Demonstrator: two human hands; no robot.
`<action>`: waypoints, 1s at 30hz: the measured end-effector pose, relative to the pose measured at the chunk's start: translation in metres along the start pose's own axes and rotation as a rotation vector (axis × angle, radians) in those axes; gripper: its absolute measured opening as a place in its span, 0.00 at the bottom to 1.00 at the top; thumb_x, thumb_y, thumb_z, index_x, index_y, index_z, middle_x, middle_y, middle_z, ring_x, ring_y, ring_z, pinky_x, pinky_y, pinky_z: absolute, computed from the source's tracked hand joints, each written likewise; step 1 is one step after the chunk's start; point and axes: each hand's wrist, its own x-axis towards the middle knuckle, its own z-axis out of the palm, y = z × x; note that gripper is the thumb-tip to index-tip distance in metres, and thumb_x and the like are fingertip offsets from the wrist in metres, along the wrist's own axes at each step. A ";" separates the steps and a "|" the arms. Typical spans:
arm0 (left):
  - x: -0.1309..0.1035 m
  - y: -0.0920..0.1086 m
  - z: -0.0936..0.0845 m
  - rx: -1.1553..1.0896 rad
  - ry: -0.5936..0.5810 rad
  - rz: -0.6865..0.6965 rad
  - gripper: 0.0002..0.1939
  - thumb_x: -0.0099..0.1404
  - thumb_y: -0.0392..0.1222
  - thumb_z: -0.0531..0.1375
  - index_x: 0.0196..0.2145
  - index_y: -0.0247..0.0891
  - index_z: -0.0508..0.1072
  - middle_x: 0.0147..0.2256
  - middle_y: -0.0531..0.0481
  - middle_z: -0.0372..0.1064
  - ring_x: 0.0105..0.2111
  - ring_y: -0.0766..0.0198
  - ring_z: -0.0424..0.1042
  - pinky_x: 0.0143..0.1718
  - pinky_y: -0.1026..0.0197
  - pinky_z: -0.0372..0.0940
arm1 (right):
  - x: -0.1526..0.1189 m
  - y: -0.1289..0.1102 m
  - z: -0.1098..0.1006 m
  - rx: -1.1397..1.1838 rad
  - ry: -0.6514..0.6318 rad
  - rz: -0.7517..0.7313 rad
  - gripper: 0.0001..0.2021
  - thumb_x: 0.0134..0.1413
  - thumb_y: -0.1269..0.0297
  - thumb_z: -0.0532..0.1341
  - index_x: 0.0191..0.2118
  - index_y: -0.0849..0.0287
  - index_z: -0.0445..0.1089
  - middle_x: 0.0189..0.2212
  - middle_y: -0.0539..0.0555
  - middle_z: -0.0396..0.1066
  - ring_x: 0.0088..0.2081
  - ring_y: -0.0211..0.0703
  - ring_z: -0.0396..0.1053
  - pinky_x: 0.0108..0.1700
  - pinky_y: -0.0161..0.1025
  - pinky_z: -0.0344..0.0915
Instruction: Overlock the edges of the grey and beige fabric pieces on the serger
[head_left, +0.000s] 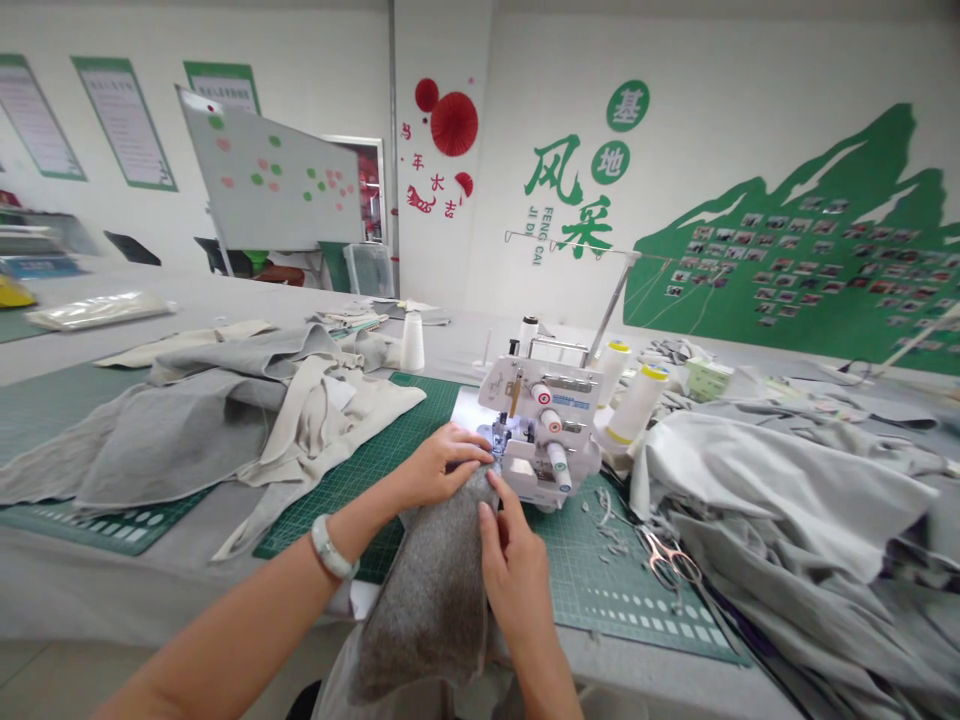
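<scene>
Okay, so the sewing machine [544,385] was white with blue lettering. The cloth [431,590] in front of it was mottled grey-brown, and the cutting mat [330,510] under it was dark green with pale gridlines. Right of it, the thread cones [637,405] were white with yellow rims, the scissors [670,562] rose-gold handled. Fabric pile [195,420] left of it? Grey and cream.

The hands [517,560] partly hide the grey cloth [442,585] beneath them, and the wall photos [789,242] are too small to make out.
</scene>
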 end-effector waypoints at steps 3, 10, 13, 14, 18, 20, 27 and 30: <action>0.000 0.000 0.000 0.005 0.000 0.002 0.13 0.67 0.35 0.54 0.44 0.40 0.77 0.48 0.46 0.73 0.46 0.58 0.69 0.52 0.53 0.59 | 0.000 0.000 0.000 -0.025 -0.007 0.005 0.22 0.65 0.58 0.48 0.60 0.58 0.63 0.33 0.55 0.78 0.26 0.43 0.73 0.28 0.34 0.64; 0.001 0.006 -0.002 0.005 0.000 -0.036 0.14 0.66 0.36 0.54 0.43 0.40 0.78 0.47 0.46 0.74 0.47 0.58 0.68 0.52 0.53 0.61 | 0.001 -0.003 -0.001 -0.050 -0.008 0.000 0.23 0.65 0.58 0.47 0.61 0.60 0.62 0.31 0.55 0.77 0.24 0.43 0.72 0.26 0.34 0.63; 0.001 0.007 -0.002 0.008 0.000 -0.043 0.14 0.66 0.36 0.54 0.43 0.40 0.78 0.47 0.46 0.74 0.46 0.58 0.68 0.52 0.53 0.61 | 0.001 -0.004 -0.001 -0.060 -0.019 0.007 0.23 0.65 0.58 0.47 0.62 0.60 0.61 0.31 0.55 0.77 0.24 0.44 0.72 0.27 0.35 0.64; 0.001 0.007 -0.003 0.007 0.001 -0.044 0.14 0.66 0.36 0.54 0.43 0.40 0.78 0.47 0.46 0.74 0.46 0.58 0.68 0.51 0.53 0.61 | 0.001 -0.004 -0.001 -0.060 -0.020 0.007 0.23 0.65 0.58 0.47 0.62 0.60 0.61 0.31 0.55 0.77 0.25 0.44 0.72 0.27 0.35 0.64; 0.003 0.007 -0.004 0.007 -0.014 -0.059 0.13 0.66 0.36 0.55 0.44 0.39 0.78 0.48 0.45 0.74 0.47 0.58 0.68 0.52 0.53 0.61 | 0.002 -0.003 -0.002 -0.044 -0.016 0.002 0.24 0.65 0.58 0.47 0.62 0.60 0.61 0.32 0.56 0.77 0.25 0.43 0.72 0.26 0.34 0.63; 0.004 0.007 -0.006 0.012 -0.030 -0.064 0.13 0.66 0.37 0.55 0.44 0.39 0.78 0.48 0.45 0.74 0.48 0.58 0.68 0.52 0.53 0.61 | 0.001 -0.003 -0.003 -0.036 -0.018 0.005 0.24 0.65 0.58 0.48 0.62 0.60 0.60 0.31 0.56 0.77 0.25 0.43 0.73 0.26 0.34 0.63; 0.007 0.006 -0.009 0.085 -0.083 -0.044 0.13 0.67 0.38 0.56 0.45 0.39 0.77 0.49 0.45 0.73 0.48 0.57 0.69 0.53 0.52 0.60 | -0.002 0.000 -0.002 0.013 -0.006 0.008 0.23 0.65 0.59 0.49 0.62 0.59 0.61 0.35 0.56 0.78 0.28 0.43 0.74 0.29 0.33 0.66; 0.007 0.012 -0.009 0.138 -0.089 -0.055 0.13 0.68 0.38 0.54 0.46 0.38 0.76 0.52 0.44 0.71 0.51 0.56 0.68 0.54 0.52 0.60 | -0.004 -0.001 -0.002 0.040 0.000 0.004 0.23 0.65 0.61 0.48 0.61 0.61 0.62 0.39 0.58 0.78 0.30 0.43 0.76 0.32 0.34 0.68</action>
